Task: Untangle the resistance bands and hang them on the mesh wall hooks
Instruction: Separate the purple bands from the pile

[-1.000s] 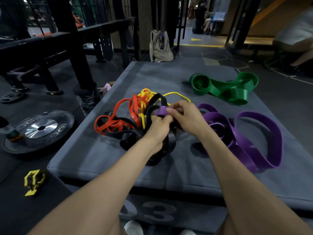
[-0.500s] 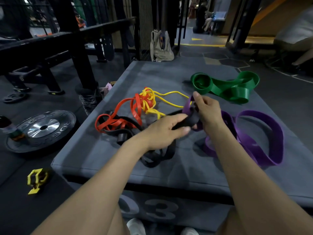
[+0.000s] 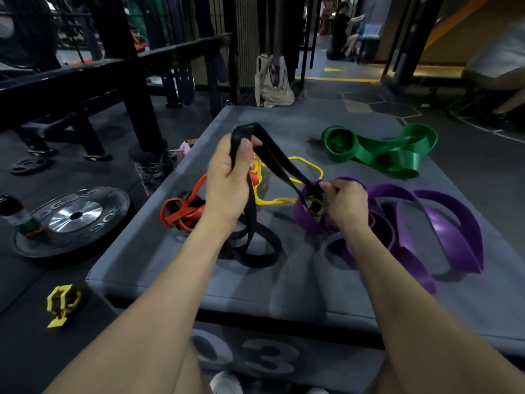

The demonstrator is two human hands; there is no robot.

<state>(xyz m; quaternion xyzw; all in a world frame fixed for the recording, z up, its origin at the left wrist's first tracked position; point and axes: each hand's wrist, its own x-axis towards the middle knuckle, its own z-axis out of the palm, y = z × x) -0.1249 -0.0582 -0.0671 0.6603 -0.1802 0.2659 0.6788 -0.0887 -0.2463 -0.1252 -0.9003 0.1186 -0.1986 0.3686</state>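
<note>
My left hand [image 3: 229,183] is raised above the grey padded box [image 3: 284,282] and grips the black band [image 3: 272,155], whose loop sticks up over my fingers. The black band runs down to the right through a loop of the wide purple band [image 3: 449,226], where my right hand [image 3: 345,204] pinches that loop. Its other end lies coiled on the pad below my left wrist. A thin yellow band [image 3: 284,200] and a red band [image 3: 181,211] lie tangled behind and left of my left hand. A green band [image 3: 380,152] lies apart at the back right.
A weight plate [image 3: 74,220] with a bottle on it lies on the floor to the left, a yellow clip [image 3: 64,302] nearer me. Black rack frames [image 3: 119,81] stand at the back left, a beige bag [image 3: 272,83] behind the box. People sit far back.
My left hand has lifted the black band up and away from the pile, stretching it toward the purple loop. My right hand has shifted right and down onto the purple band.
</note>
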